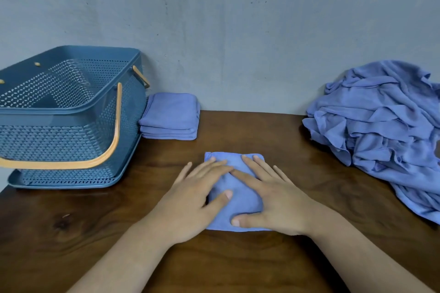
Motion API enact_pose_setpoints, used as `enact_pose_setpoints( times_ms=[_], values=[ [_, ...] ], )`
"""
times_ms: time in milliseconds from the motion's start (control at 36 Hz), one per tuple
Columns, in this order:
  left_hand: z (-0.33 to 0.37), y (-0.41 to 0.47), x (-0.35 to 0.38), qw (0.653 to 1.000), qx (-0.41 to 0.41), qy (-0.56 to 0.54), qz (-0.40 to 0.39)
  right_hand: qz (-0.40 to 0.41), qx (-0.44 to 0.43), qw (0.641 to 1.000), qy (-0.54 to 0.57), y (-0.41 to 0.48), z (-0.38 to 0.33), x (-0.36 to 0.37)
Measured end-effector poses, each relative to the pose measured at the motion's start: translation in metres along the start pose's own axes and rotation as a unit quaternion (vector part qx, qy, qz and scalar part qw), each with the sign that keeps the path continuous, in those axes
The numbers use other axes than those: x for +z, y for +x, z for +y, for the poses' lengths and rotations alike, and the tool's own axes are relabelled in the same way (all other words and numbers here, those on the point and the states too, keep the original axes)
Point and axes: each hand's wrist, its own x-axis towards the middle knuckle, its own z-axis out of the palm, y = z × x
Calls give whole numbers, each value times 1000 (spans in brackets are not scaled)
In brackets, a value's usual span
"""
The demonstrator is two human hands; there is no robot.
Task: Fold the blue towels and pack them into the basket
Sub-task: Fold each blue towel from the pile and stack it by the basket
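Note:
A folded blue towel (238, 200) lies in the middle of the wooden table (285, 150). My left hand (195, 192) presses flat on its left side, fingers straight. My right hand (269, 195) presses flat on its right side, thumb along the near edge. A stack of folded blue towels (170, 116) sits at the back, touching the right side of the blue perforated basket (69, 116). The basket stands at the left with orange handles folded down; its inside looks bare. A heap of unfolded blue towels (381, 131) lies at the right.
A grey wall (226, 31) runs right behind the table. The heap of towels spills over the table's right edge. Bare wood shows between the folded towel and the basket, and in front of my arms.

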Motion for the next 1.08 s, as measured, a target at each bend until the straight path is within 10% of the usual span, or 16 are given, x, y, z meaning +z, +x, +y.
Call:
enact_pose_setpoints(
  times_ms=[333, 556, 722, 861, 1083],
  values=[
    [0, -1, -2, 985, -105, 91, -99, 5, 6, 1000, 12, -2, 1, -1],
    [1, 4, 2, 995, -66, -54, 47, 3, 6, 1000, 6, 2, 0, -5],
    [8, 5, 11, 995, -70, 61, -44, 47, -22, 997, 63, -2, 5, 2],
    [8, 3, 7, 987, -97, 99, -83, 262, 132, 947, 126, -1, 21, 0],
    [9, 3, 9, 987, -97, 97, -88, 230, 196, 945, 124, 7, 10, 3]
  ],
)
